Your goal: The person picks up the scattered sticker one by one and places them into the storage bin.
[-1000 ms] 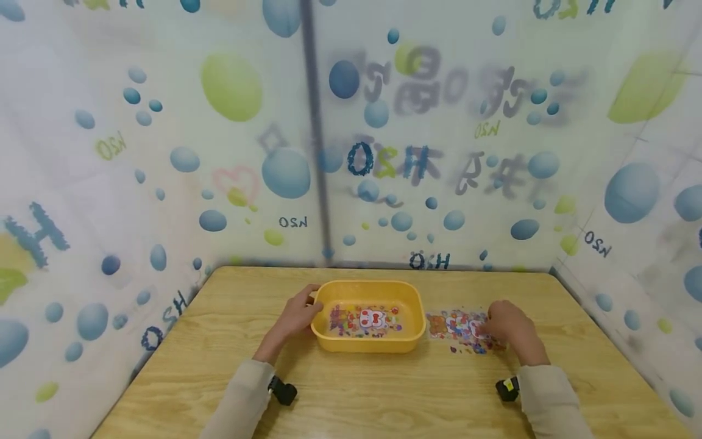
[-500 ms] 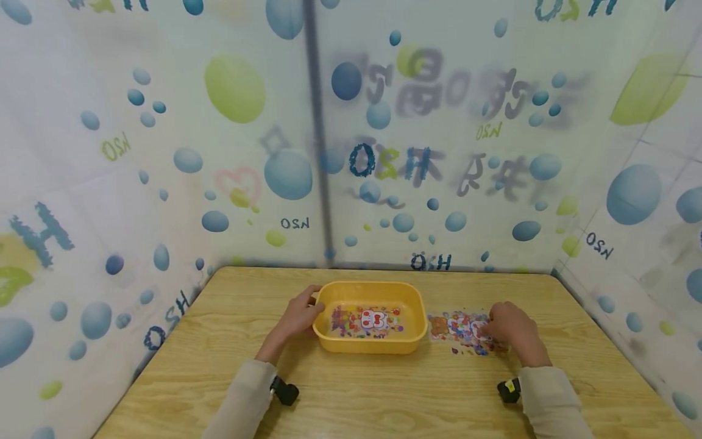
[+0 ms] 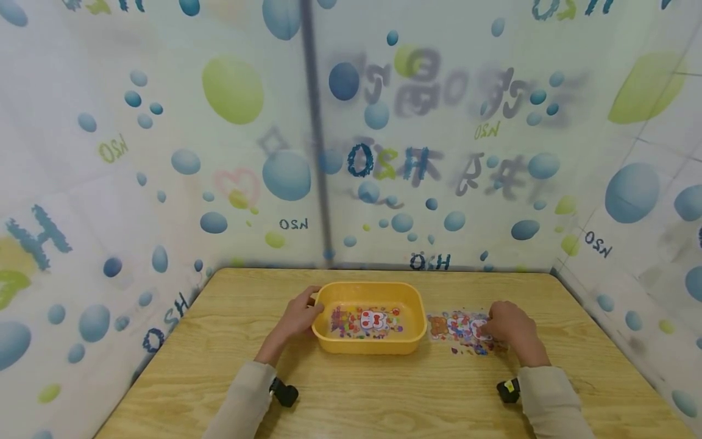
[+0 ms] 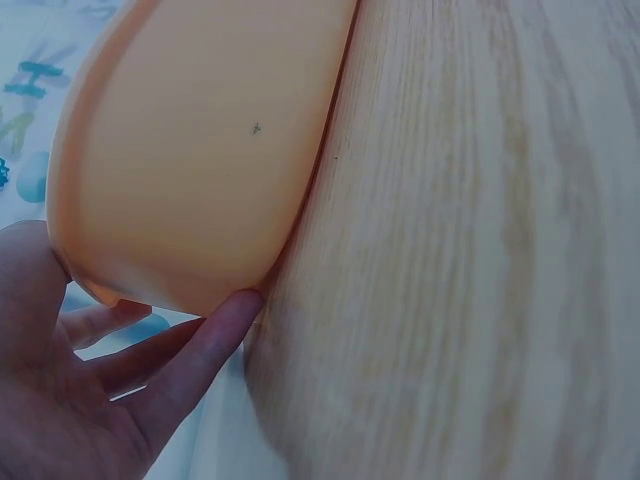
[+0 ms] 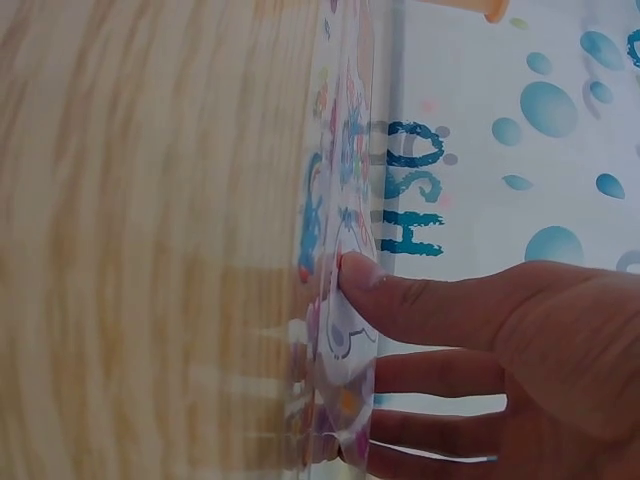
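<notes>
Little moved: left fingers clamp the tray at its edge, right fingers a bag; tabletop surrounds both.

The tub is plain yellow, the cartoon print inside it multicoloured around a red-and-white figure. Toward the right edge of the yellowish, wood-grained counter, the clear packet bears brown and white animals among bright specks.
</notes>
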`<action>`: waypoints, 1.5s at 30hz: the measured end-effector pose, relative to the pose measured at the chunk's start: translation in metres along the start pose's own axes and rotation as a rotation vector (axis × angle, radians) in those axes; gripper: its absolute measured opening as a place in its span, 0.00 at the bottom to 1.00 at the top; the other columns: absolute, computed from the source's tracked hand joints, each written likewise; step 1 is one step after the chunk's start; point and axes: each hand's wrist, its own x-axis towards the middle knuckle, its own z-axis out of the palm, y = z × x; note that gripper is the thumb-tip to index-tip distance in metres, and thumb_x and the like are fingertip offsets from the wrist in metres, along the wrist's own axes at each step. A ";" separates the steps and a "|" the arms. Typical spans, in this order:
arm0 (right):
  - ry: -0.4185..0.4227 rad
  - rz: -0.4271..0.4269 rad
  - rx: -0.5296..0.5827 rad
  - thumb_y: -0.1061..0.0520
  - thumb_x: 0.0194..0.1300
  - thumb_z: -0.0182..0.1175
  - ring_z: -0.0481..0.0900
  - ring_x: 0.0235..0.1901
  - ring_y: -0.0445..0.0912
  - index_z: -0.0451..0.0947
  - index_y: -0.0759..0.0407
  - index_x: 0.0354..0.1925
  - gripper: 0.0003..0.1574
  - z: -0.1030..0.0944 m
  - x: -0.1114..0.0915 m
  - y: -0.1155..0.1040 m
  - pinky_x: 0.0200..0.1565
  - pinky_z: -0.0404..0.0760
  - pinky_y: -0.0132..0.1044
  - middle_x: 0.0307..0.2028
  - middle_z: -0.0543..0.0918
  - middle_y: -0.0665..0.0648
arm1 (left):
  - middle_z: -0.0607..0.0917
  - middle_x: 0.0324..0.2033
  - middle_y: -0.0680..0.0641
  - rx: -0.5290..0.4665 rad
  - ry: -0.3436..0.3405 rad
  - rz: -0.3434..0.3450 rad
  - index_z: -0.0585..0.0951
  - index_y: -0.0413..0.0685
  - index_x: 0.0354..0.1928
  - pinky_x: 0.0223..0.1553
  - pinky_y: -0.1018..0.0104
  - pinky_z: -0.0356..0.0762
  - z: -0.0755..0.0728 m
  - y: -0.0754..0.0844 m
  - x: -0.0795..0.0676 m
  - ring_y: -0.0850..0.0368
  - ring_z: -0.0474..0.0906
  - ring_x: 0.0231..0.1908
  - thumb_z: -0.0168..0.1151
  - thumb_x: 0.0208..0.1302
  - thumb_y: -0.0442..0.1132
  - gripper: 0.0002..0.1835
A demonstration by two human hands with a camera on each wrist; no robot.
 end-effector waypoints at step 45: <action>0.052 -0.133 0.316 0.69 0.61 0.54 0.81 0.41 0.59 0.82 0.72 0.46 0.16 -0.013 -0.002 0.013 0.35 0.81 0.43 0.47 0.83 0.74 | 0.84 0.47 0.35 -0.022 0.003 0.005 0.74 0.49 0.69 0.21 0.58 0.86 0.001 -0.001 0.001 0.49 0.84 0.36 0.56 0.71 0.37 0.25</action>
